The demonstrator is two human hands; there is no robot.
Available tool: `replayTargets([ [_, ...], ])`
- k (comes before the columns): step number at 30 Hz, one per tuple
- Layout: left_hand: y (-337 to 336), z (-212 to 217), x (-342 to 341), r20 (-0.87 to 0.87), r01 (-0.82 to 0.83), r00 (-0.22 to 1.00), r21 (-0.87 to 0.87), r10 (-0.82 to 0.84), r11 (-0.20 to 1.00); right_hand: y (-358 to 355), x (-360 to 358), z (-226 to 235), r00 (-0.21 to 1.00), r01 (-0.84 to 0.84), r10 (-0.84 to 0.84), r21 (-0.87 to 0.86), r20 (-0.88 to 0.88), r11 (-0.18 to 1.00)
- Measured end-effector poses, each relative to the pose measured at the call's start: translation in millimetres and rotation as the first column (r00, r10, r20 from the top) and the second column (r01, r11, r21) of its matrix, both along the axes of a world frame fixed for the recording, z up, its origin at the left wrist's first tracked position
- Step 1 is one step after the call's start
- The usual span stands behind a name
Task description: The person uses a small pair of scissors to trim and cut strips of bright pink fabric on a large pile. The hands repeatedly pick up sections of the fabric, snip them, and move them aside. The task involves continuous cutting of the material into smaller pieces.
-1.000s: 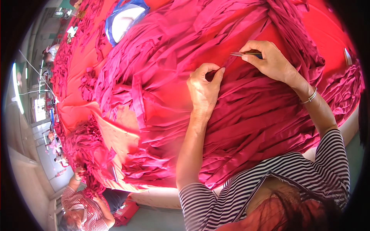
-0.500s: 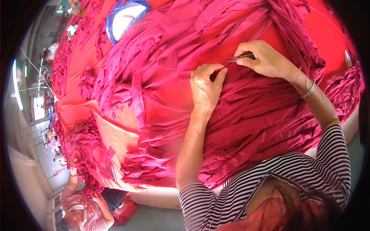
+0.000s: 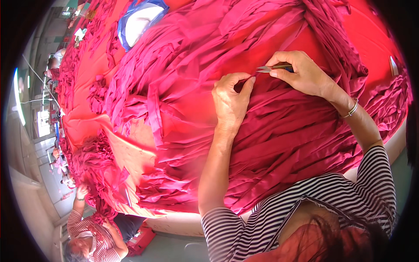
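Observation:
Long strips of crimson fabric (image 3: 279,135) lie heaped and creased across the wide table in front of me. My left hand (image 3: 230,98) is closed, thumb and forefinger pinching a narrow bit of this crimson fabric just above the heap. Close to its right, my right hand (image 3: 303,75) grips a small pair of thread snips (image 3: 265,69). The metal blades point left and stand slightly apart, near the pinched fingertips. Part of the snips' dark handle is hidden in the palm. A bracelet sits on my right wrist.
A blue bag with white contents (image 3: 139,24) lies at the back left. Brighter red cloth (image 3: 371,48) covers the table underneath. At the lower left a person in a striped top (image 3: 98,240) handles bunched fabric (image 3: 94,161), beside a red crate (image 3: 143,240). More people are farther off.
The snips have drawn slightly away to the right from the left fingertips, and more of their blades shows. My left hand has shifted a little left, still pinching the fabric.

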State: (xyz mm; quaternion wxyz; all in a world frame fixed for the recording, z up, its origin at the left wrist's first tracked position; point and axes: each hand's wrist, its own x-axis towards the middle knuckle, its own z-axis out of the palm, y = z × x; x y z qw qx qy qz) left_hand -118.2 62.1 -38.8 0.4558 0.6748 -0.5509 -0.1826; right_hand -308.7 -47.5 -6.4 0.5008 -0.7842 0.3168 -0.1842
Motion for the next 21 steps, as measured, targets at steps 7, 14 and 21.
replayTargets([
  [7,-1,-1,0,0.015,-0.016,1.0,-0.004,0.016,1.0,6,4,-8,0.999,0.025,-0.022,-0.068,0.036,0.997],
  [14,0,-1,0,0.003,-0.032,0.999,0.005,0.032,0.999,10,8,-7,0.997,0.021,-0.024,0.032,0.071,0.999],
  [21,0,-3,-1,0.027,-0.037,0.999,-0.007,0.037,0.999,14,9,-5,1.0,0.001,-0.002,0.039,0.013,0.999],
])
